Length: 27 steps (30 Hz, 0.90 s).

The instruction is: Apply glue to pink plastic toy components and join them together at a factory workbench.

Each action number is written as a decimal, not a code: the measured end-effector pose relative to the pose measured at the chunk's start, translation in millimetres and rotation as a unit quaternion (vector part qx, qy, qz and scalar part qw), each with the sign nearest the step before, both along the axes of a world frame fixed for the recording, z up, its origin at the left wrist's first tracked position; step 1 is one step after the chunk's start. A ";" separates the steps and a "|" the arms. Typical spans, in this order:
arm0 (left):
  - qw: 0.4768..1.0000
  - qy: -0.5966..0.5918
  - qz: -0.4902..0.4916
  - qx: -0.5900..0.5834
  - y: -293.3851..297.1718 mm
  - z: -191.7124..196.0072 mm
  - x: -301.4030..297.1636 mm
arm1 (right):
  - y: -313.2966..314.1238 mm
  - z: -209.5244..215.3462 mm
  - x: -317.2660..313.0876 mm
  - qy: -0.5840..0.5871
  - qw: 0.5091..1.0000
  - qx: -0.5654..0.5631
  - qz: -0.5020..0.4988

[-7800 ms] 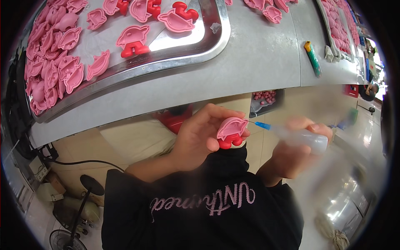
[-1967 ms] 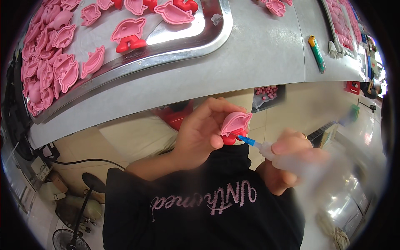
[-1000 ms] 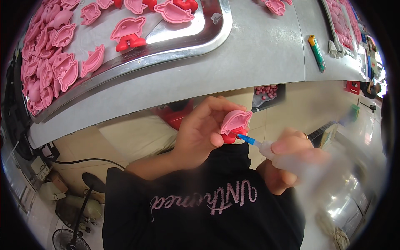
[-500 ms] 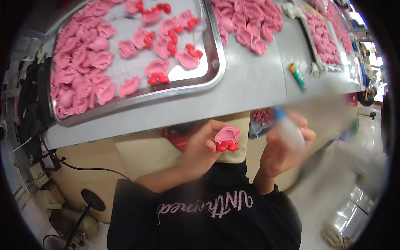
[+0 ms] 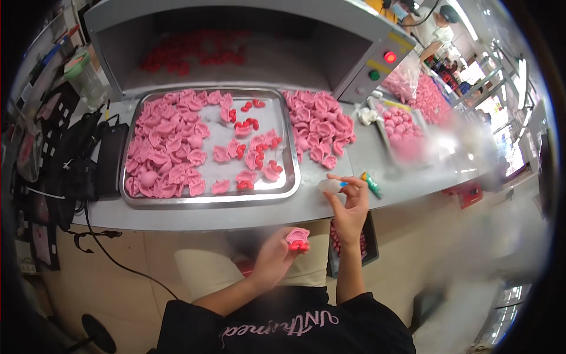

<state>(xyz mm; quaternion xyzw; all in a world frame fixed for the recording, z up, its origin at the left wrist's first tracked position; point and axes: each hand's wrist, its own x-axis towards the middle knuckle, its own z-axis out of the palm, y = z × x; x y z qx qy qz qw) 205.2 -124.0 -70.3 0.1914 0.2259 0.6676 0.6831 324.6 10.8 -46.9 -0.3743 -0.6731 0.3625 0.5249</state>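
- Right hand (image 5: 351, 206) and squeeze bottle (image 5: 328, 186) have swung up and away from the left hand (image 5: 272, 258) since half a second ago, and the wider view now takes in a whole tray (image 5: 206, 202)
- It has the bottle between a bent thumb and forefinger, loosely curled rather than clenched; whether the bottle touches the desk (image 5: 236, 219) I cannot tell
- The bottle lies roughly crosswise, its blue tip (image 5: 344, 184) turned right toward the palm, away from the pink-and-red piece (image 5: 298, 235)
- That piece sits in the left hand's closed fingertips, pink part uppermost, red part below, just in front of the desk's near edge
- From the left hand, the tray is straight ahead and leftward, the bottle ahead and rightward; the right hand is nearer the pink heap (image 5: 315, 121)
- Just right of the right hand's fingers lies a green tool with a yellow end (image 5: 372, 186)
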 end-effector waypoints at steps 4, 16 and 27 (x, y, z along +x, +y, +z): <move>1.000 -0.012 0.006 0.002 -2.7 -0.6 -1.1 | 1.6 3.3 -11.9 0.019 0.997 -0.052 0.046; 0.999 -0.004 0.041 0.001 1.3 -11.5 1.1 | -88.2 123.4 -6.3 0.351 0.869 0.348 0.021; 0.998 0.034 0.054 0.001 -1.0 -7.2 6.1 | -123.2 148.9 -38.5 0.453 0.707 0.455 0.297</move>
